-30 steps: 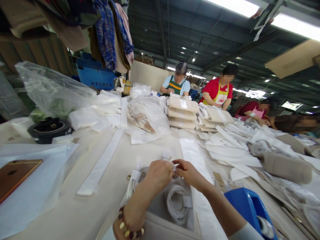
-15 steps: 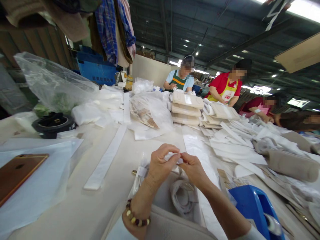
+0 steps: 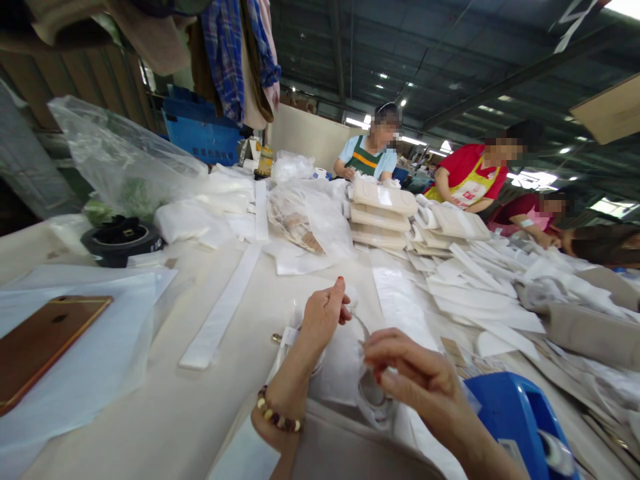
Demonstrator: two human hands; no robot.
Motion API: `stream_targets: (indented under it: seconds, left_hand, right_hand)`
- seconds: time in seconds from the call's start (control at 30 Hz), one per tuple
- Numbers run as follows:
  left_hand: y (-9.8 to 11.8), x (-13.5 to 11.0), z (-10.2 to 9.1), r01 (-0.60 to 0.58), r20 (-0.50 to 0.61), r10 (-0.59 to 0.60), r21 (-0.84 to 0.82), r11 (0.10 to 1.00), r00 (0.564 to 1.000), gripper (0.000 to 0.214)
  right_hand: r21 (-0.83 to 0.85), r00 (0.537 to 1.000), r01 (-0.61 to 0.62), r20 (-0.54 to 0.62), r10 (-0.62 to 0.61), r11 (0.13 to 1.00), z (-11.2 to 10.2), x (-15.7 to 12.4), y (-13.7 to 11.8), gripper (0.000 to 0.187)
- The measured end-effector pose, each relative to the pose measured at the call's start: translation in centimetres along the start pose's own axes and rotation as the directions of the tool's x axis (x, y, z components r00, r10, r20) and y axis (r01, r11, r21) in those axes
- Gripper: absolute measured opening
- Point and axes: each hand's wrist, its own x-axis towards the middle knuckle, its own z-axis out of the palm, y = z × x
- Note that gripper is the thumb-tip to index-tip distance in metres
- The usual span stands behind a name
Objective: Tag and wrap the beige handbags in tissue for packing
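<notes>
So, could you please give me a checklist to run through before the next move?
1. Hands apart: ok; the left hand and right hand do not touch.
2. Firm grip on the thin pale strand between them: cannot tell; too blurred.
3. Beige fabric piece close in front: ok.
4. Wrapped coil fully visible: not ok; the right hand covers part.
5. White roll in the blue dispenser: ok.
6. Phone away from the hands: ok; it lies far left.
</notes>
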Motion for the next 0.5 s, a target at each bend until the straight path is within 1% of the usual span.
stream_targets:
  seconds: [0.03,0.07,0.1,0.13,0.2,0.23,0.27,0.3,0.33,0.4,0.43,0.47,0.5]
  left_hand:
    - [0.0,0.0,0.0,-0.005,-0.019,0.004,-0.013,1.000,1.000,0.062]
    - [0.0,0.0,0.0,-0.009,-0.038,0.008,-0.024,1.000,0.999,0.062]
    - [0.0,0.0,0.0,-0.013,-0.054,0.011,-0.037,0.999,0.998,0.061]
    - [-0.1,0.0,0.0,-0.015,-0.068,0.012,-0.047,0.999,0.998,0.061]
    - [-0.1,0.0,0.1,-0.022,-0.091,0.016,-0.064,0.998,0.996,0.059]
    - [-0.1,0.0,0.1,-0.026,-0.100,0.019,-0.070,0.997,0.995,0.058]
    - [-0.2,0.0,0.1,-0.030,-0.106,0.022,-0.075,0.997,0.994,0.058]
    - [-0.2,0.0,0.2,-0.034,-0.112,0.024,-0.081,0.996,0.993,0.057]
    - [-0.2,0.0,0.2,-0.036,-0.116,0.026,-0.087,0.996,0.993,0.056]
    - [-0.2,0.1,0.1,-0.040,-0.128,0.027,-0.098,0.994,0.991,0.056]
    - [-0.2,0.1,0.0,-0.043,-0.140,0.028,-0.102,0.994,0.990,0.056]
    - [-0.1,0.2,0.0,-0.046,-0.154,0.029,-0.104,0.994,0.988,0.055]
    - [-0.1,0.2,-0.1,-0.047,-0.166,0.029,-0.106,0.993,0.986,0.055]
  right_hand:
    - [-0.146,0.994,-0.027,-0.109,0.011,0.989,0.1,0.0,0.3,0.025]
    - [-0.309,0.983,-0.075,-0.185,0.017,0.948,0.3,0.2,0.7,0.028]
    - [-0.465,0.976,-0.132,-0.214,0.033,0.875,0.7,0.5,1.1,0.030]
    - [-0.597,0.975,-0.183,-0.214,0.064,0.781,1.2,0.8,1.4,0.033]
    - [-0.771,0.974,-0.227,-0.188,0.127,0.595,2.3,1.7,1.9,0.035]
    - [-0.816,0.974,-0.224,-0.169,0.150,0.533,2.8,2.1,2.2,0.033]
    - [-0.834,0.975,-0.217,-0.158,0.158,0.506,3.3,2.4,2.4,0.029]
    - [-0.830,0.977,-0.210,-0.157,0.145,0.517,3.5,2.7,2.7,0.022]
    - [-0.803,0.980,-0.199,-0.164,0.113,0.561,3.6,2.8,2.9,0.016]
    - [-0.683,0.979,-0.143,-0.206,-0.001,0.716,3.2,2.8,3.0,0.011]
    - [-0.605,0.968,-0.089,-0.241,-0.076,0.791,2.8,2.6,2.7,0.011]
    - [-0.534,0.949,-0.018,-0.274,-0.154,0.845,2.4,2.2,2.1,0.011]
    - [-0.480,0.927,0.055,-0.301,-0.224,0.875,2.1,1.7,1.3,0.011]
